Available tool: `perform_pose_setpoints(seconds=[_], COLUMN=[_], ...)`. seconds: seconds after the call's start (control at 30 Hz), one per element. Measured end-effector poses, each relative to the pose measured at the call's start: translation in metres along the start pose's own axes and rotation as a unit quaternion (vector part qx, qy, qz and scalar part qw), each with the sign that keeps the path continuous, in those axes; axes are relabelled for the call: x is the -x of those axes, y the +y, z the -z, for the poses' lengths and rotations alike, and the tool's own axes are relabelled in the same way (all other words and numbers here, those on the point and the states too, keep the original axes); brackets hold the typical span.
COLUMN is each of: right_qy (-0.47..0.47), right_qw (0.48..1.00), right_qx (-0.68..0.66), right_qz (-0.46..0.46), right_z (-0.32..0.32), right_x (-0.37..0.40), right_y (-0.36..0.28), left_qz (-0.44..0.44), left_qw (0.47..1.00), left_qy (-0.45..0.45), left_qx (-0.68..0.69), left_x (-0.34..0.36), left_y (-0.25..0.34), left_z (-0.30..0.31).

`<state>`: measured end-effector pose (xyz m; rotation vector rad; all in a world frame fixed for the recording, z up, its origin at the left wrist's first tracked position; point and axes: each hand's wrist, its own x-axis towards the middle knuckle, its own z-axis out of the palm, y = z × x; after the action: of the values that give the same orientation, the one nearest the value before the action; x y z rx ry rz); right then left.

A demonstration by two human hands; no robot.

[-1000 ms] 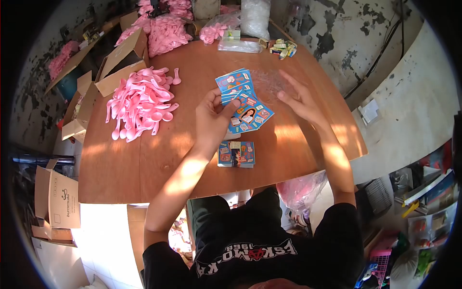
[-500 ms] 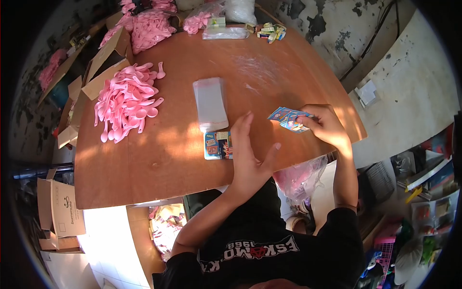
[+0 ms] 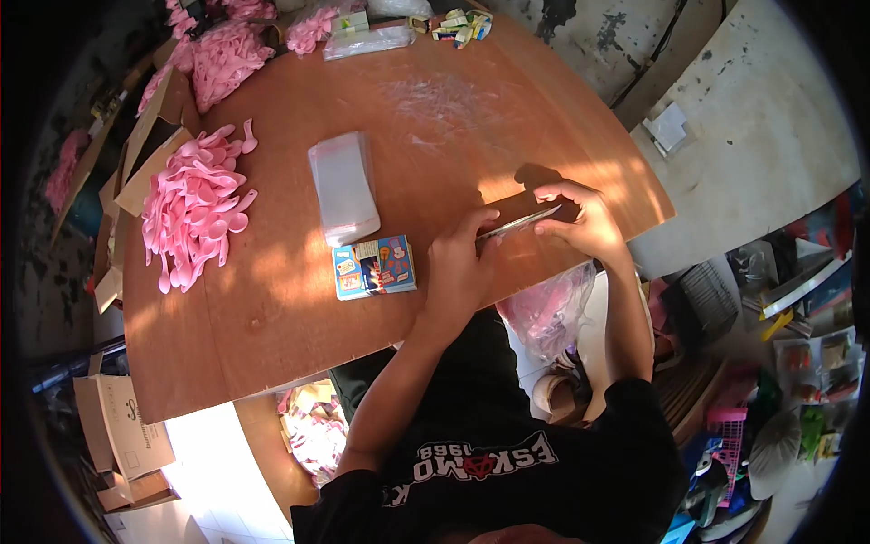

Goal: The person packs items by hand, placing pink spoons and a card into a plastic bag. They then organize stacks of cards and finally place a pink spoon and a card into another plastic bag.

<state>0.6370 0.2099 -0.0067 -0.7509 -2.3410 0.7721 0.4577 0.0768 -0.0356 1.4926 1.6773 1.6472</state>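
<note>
Both hands hold a thin stack of printed cards (image 3: 518,223) edge-on above the table's near right side. My left hand (image 3: 459,263) grips its left end, and my right hand (image 3: 587,222) pinches the right end between thumb and fingers. Left of my left hand lies a thicker stack of blue printed cards (image 3: 375,267), flat on the wood. Touching or just behind that stack is a pile of clear plastic sleeves (image 3: 344,189).
A heap of pink plastic spoons (image 3: 195,207) covers part of the wooden table (image 3: 272,335) at left. Cardboard boxes (image 3: 122,426) stand beside it. Small yellow boxes (image 3: 464,29) and a clear plastic packet (image 3: 369,42) lie at the far edge. A pink-filled plastic bag (image 3: 548,313) hangs below the near edge.
My left hand has moved right, away from the blue card stack, and taken hold of the cards in my right hand. Those cards have turned from fanned to edge-on. The whole view has shifted.
</note>
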Motion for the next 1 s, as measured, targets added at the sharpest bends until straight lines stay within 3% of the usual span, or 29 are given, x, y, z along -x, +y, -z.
perform_pose_setpoints(seconds=[0.07, 0.1, 0.17, 0.3, 0.37, 0.43, 0.5, 0.57, 0.67, 0.77, 0.87, 0.9, 0.93, 0.97, 1.0], right_qy=[0.043, 0.043, 0.049, 0.015, 0.025, 0.022, 0.015, -0.018, -0.071, -0.079, -0.084, -0.089, 0.003, 0.097, 0.065], right_qw=[0.986, 0.986, 0.921, 0.907, 0.919, 0.958, 0.945, 0.955, 0.961, 0.957, 0.977, 0.977, 0.984, 0.936, 0.970], right_qx=[-0.159, -0.159, -0.376, -0.417, -0.392, -0.273, -0.300, -0.244, -0.208, -0.209, -0.007, -0.005, 0.167, 0.328, 0.214], right_qz=[-0.036, -0.039, -0.092, -0.048, -0.040, -0.089, -0.130, -0.165, -0.169, -0.186, -0.198, -0.194, -0.059, 0.078, 0.093], right_z=[-0.014, -0.021, -0.036, -0.060, -0.065, -0.060, -0.056, -0.050, -0.044, -0.041, -0.044, -0.048, -0.054, -0.059, -0.063], right_x=[0.006, 0.007, 0.009, 0.008, 0.008, 0.006, -0.003, -0.012, -0.022, -0.029, -0.033, -0.034, -0.032, -0.032, -0.035], right_y=[0.011, 0.008, 0.001, -0.010, -0.010, -0.012, -0.013, -0.012, -0.003, -0.010, -0.010, -0.016, -0.025, -0.036, -0.050], left_qz=[-0.001, 0.001, 0.003, -0.039, -0.037, -0.038, -0.037, -0.162, -0.182, -0.109, -0.068, -0.046, -0.025, -0.025, -0.033], left_qw=[1.000, 1.000, 0.999, 0.998, 0.999, 0.998, 0.997, 0.982, 0.972, 0.976, 0.982, 0.979, 0.973, 0.973, 0.977], left_qy=[-0.005, -0.007, -0.013, 0.004, 0.001, 0.036, 0.073, 0.068, 0.098, 0.120, 0.052, 0.018, -0.015, -0.011, -0.006], left_qx=[0.027, 0.027, 0.036, 0.048, 0.038, 0.027, 0.012, -0.068, -0.114, -0.147, -0.166, -0.198, -0.230, -0.231, -0.209], left_x=[-0.001, -0.001, -0.003, -0.004, -0.004, 0.000, 0.008, 0.022, 0.047, 0.063, 0.062, 0.063, 0.063, 0.064, 0.066], left_y=[-0.003, -0.001, 0.004, 0.000, -0.003, 0.008, 0.020, 0.032, 0.029, 0.013, 0.007, 0.004, 0.001, -0.002, -0.007], left_z=[-0.003, -0.005, -0.008, -0.016, -0.014, -0.009, 0.009, 0.028, 0.076, 0.127, 0.156, 0.161, 0.165, 0.165, 0.163])
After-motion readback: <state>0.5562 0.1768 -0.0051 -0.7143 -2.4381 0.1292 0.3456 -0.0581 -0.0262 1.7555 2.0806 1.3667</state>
